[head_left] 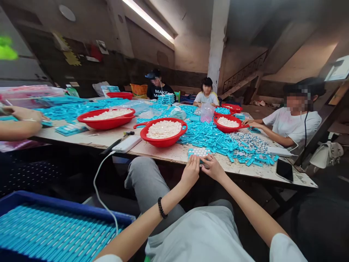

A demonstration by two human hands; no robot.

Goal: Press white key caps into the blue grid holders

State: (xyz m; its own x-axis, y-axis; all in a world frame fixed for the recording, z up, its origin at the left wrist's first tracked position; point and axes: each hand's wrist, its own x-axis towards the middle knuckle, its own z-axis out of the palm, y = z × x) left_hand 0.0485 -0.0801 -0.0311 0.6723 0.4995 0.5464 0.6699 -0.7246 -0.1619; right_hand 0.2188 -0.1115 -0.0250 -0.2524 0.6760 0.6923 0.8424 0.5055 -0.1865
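At the near table edge a row of small blue plastic pieces with white key-like caps (201,151) lies in front of me. My left hand (191,170) has its fingers closed together on the near left edge of these pieces; its thumb is hidden. My right hand (212,167), with a ring on one finger, grips the near right edge with bent fingers. The hands almost touch. Just beyond them spreads a heap of loose blue plastic pieces (209,136). Left of it stands a red handled basin (163,141) full of small white caps.
Another red basin (106,123) stands further left, beside a neighbour's hand (25,114). A white power bank (127,143) and a phone (284,170) lie near the edge. A blue crate (68,205) of blue pieces is low left. Several people sit around the table.
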